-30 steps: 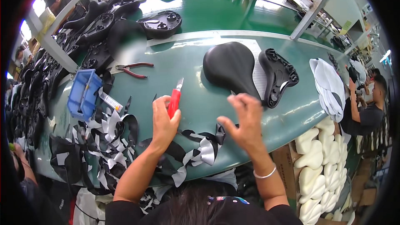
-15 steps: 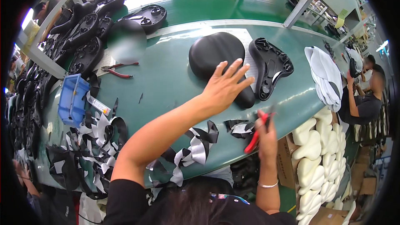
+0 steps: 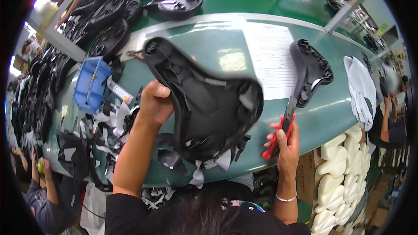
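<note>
Left hand [image 3: 156, 104] pinching black saddle [image 3: 202, 100], right hand [image 3: 287, 144] gripping red knife [image 3: 270, 151], blue divided bin [image 3: 85, 102] beside scraps [image 3: 119, 122]

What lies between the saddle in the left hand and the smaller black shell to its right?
In the head view, a white paper sheet on the green tabletop lies between saddle and shell.

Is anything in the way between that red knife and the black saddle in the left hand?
Nothing visible: green tabletop shows between the right hand, gripping the red knife, and the upturned black saddle in the left hand. Scraps show beside the saddle's wide end, outside that gap.
</note>
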Available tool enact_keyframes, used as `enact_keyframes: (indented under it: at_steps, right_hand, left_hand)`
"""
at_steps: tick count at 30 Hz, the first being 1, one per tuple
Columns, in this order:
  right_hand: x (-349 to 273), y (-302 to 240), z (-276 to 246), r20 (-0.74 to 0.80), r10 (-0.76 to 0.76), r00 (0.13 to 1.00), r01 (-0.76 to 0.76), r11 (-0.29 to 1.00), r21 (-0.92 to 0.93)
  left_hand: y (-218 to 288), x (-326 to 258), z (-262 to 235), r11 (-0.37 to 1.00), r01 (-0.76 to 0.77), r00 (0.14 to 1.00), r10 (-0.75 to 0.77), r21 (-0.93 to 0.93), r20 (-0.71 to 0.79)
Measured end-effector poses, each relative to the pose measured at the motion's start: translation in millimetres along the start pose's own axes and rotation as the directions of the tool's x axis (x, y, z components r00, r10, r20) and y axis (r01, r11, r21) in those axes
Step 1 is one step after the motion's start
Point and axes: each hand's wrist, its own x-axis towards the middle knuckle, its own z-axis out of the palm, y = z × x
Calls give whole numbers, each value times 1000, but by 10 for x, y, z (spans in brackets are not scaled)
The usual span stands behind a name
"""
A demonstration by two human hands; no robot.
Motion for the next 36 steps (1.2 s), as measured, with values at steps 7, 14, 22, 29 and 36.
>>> enact_keyframes:
  at_steps: [7, 14, 22, 29, 36]
  right_hand:
    - [40, 87, 518, 374, 124, 919, -17, 960, -278]
    - [368, -378, 508, 813, -355, 461, 884, 267, -384]
    - [-93, -280, 302, 761, -84, 644, 759, 191, -622]
    - [-1023, -158, 366, 515, -13, 857, 443, 528, -724]
    - [-298, -309, 765, 516, -326, 792, 585, 648, -488]
  left_hand:
    - [16, -632, -115, 894, 344, 846, -162, 288, -508]
    - [399, -313, 144, 640, 421, 898, -194, 643, -396]
    - [310, -284, 97, 586, 432, 875, -88, 686, -476]
    - [91, -965, 202, 781, 294, 748, 171, 551, -641]
    - [7, -1299, 285, 840, 168, 704, 264, 516, -659]
